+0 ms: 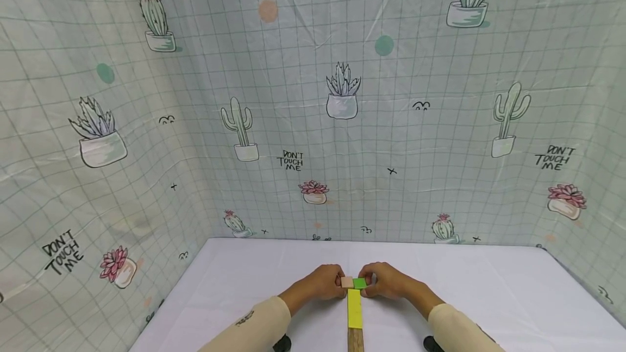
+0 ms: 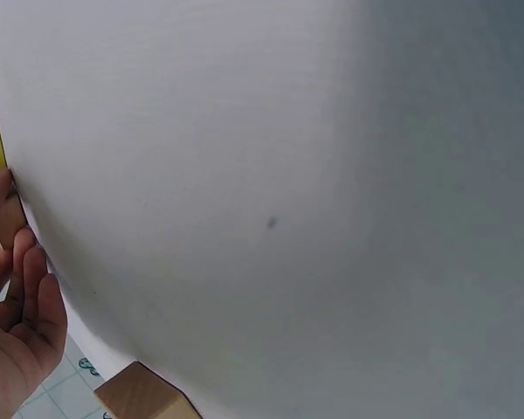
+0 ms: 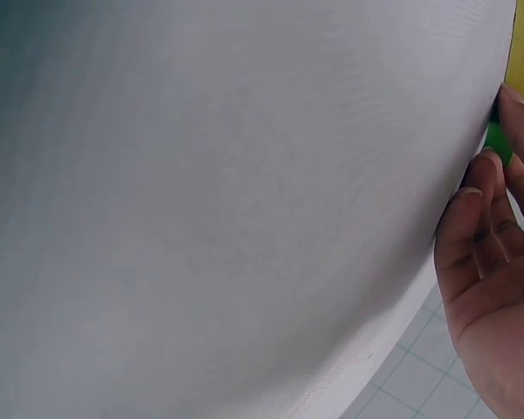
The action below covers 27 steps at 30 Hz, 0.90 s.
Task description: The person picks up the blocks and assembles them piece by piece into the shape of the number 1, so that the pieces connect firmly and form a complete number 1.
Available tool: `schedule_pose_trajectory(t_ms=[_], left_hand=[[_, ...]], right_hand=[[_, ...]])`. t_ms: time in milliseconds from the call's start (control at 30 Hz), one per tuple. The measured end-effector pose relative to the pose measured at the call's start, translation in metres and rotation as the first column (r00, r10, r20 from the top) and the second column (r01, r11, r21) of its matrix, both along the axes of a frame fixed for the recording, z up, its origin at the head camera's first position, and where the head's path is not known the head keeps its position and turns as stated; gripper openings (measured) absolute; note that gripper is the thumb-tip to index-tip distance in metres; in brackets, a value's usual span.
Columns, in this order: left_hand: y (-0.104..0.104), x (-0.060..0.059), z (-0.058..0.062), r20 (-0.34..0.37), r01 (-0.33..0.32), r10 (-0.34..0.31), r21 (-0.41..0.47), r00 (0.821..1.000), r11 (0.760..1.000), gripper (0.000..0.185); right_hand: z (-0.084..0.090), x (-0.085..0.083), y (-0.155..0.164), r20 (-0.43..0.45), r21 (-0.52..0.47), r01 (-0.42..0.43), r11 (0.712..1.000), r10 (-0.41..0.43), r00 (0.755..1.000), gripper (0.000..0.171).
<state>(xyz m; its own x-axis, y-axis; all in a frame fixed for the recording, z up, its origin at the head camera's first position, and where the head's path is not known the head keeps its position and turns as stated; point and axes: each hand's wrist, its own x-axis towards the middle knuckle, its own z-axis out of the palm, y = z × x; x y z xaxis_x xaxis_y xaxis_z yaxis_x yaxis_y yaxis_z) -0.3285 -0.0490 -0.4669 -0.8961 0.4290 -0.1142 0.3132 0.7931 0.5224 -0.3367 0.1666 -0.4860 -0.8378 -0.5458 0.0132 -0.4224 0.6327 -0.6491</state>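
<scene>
My left hand (image 1: 329, 281) pinches a pale wooden block (image 1: 346, 282) near the middle of the table. Opposite it, my right hand (image 1: 383, 280) pinches a green block (image 1: 359, 283), which sits side by side with the pale one. Toward me, a long yellow block (image 1: 354, 308) lies at the pair, and a brown wooden block (image 1: 356, 339) continues the line to the frame's bottom edge. In the left wrist view, fingers and thumb grip the block's ends at the left edge. The right wrist view has the green block (image 3: 499, 142) partly behind fingers.
Another wooden block (image 2: 147, 394) stands at the bottom of the left wrist view. A white cloth (image 1: 274, 259) covers the table. Behind and left hangs a grid-patterned curtain (image 1: 293, 124) with cactus prints. Dark rounded pieces (image 1: 282, 344) show below both forearms.
</scene>
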Motion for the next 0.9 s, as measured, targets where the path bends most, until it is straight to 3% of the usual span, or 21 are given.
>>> schedule_pose_trajectory(t_ms=[400,900], left_hand=[[-0.006,0.000,0.001,0.005,-0.042,0.042,-0.024,0.999,0.999,0.032],[-0.032,0.008,0.006,-0.020,-0.061,0.060,-0.021,0.998,0.998,0.034]], right_hand=[[0.002,0.002,-0.001,0.000,0.003,0.007,1.000,-0.007,1.000,0.022],[0.004,0.003,-0.003,0.020,0.006,0.023,1.000,-0.023,1.000,0.023]])
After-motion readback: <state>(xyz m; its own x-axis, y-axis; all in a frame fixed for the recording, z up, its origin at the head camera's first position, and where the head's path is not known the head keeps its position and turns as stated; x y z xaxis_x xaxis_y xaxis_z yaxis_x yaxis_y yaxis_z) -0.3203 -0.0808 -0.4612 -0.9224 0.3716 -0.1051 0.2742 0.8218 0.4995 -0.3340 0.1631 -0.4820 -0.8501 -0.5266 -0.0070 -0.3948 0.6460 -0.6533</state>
